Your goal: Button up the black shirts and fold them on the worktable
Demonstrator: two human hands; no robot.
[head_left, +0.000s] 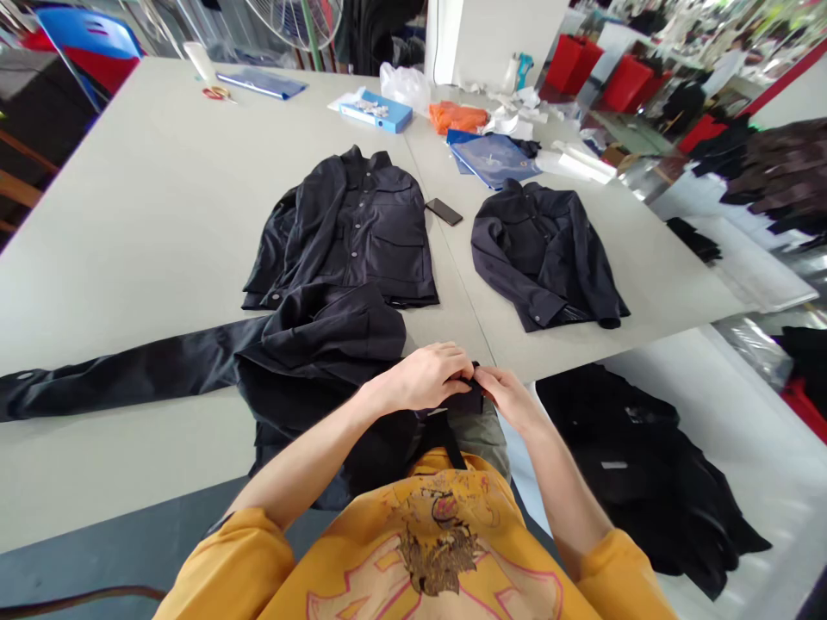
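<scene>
A dark jacket (323,344) hangs over the front edge of the table, one sleeve stretched out to the left. My left hand (426,376) is closed on a dark fabric end of this jacket, fingers curled over it. Close beside it, my right hand (507,396) pinches the same piece with thumb and fingertips. What exactly lies between the fingertips is partly hidden. Beyond my hands, a buttoned dark jacket (381,224) lies flat, front up. Another dark jacket (543,254) rests to the right with its sleeves folded across.
A phone (444,212) lies between the two flat jackets. Scissors (218,94), a blue box (376,113), an orange bag (457,117) and blue plastic folders (494,159) sit along the far side. Black garments (639,474) are piled on a lower white surface at right.
</scene>
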